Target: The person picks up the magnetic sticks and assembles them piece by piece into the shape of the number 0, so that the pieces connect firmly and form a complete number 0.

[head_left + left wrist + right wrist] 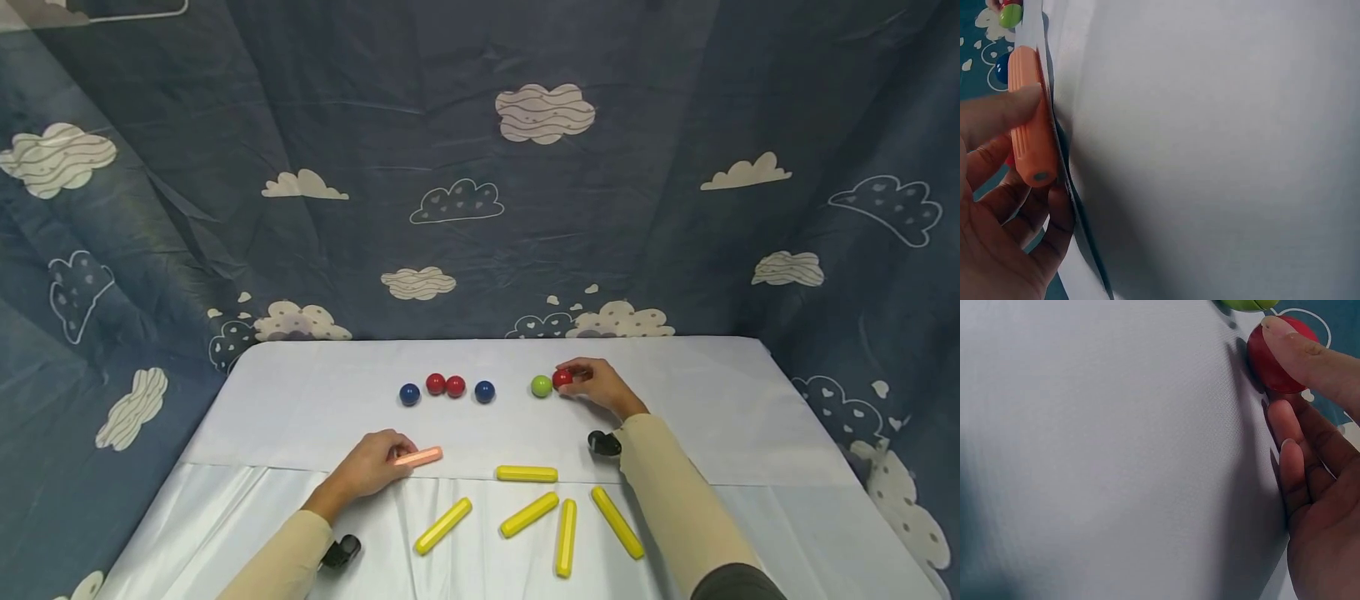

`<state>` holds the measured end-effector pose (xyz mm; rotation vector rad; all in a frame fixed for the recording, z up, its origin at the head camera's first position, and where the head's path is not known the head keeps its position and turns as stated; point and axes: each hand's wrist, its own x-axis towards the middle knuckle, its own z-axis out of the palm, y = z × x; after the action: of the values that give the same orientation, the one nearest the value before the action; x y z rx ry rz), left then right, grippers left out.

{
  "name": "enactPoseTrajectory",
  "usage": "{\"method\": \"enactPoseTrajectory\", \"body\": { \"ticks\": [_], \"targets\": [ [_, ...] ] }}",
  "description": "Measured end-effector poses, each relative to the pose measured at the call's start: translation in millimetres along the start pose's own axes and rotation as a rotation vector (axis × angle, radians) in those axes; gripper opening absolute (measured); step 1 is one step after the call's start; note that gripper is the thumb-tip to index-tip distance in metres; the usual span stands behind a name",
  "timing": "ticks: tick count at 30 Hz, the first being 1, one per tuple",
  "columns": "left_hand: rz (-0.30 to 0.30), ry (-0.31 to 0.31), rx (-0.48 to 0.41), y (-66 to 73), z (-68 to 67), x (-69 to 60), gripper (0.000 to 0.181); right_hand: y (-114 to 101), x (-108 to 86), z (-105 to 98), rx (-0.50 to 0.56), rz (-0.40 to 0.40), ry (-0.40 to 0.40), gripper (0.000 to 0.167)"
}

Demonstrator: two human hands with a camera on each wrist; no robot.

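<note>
Orange stick: pinched by the left hand, lower centre-left of the head view.
Red ball: grasped by the right hand beside a green ball, right of centre.
Yellow sticks: scattered at lower centre.

You wear beige sleeves: left sleeve plain, right sleeve meeting dark grey material higher up. Small, rounded black devices, left one and right one, at your wrists.
</note>
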<state>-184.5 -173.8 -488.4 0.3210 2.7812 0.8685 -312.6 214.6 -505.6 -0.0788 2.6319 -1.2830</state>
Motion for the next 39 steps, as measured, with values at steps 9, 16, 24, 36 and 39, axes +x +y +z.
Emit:
{"method": "enactPoseTrajectory", "body": {
  "ticks": [9, 16, 24, 36, 39],
  "targets": [
    [-0.017, 0.039, -0.046, -1.1, 0.6, 12.6, 0.020, -0.8, -1.7, 0.3, 0.035, 0.034, -0.003, 0.047],
    [-0.005, -0.005, -0.038, 11.4, 1.6, 39.4, 0.018, -0.5, -0.3, 2.5, 0.053, 0.061, 0.011, 0.044],
    [0.078, -0.087, -0.043, 36.8, 7.3, 71.6, 0.020, 0.7, -1.4, 1.6, 0.071, 0.068, 0.020, 0.045],
    [0.112, -0.111, -0.009, 40.2, 9.0, 93.2, 0.018, 1.0, -1.9, 2.3, 0.081, 0.063, 0.016, 0.044],
    [0.080, -0.125, -0.023, 40.1, 7.5, 93.1, 0.017, 1.7, -1.7, 1.9, 0.084, 0.075, 0.024, 0.044]
  ]
}}
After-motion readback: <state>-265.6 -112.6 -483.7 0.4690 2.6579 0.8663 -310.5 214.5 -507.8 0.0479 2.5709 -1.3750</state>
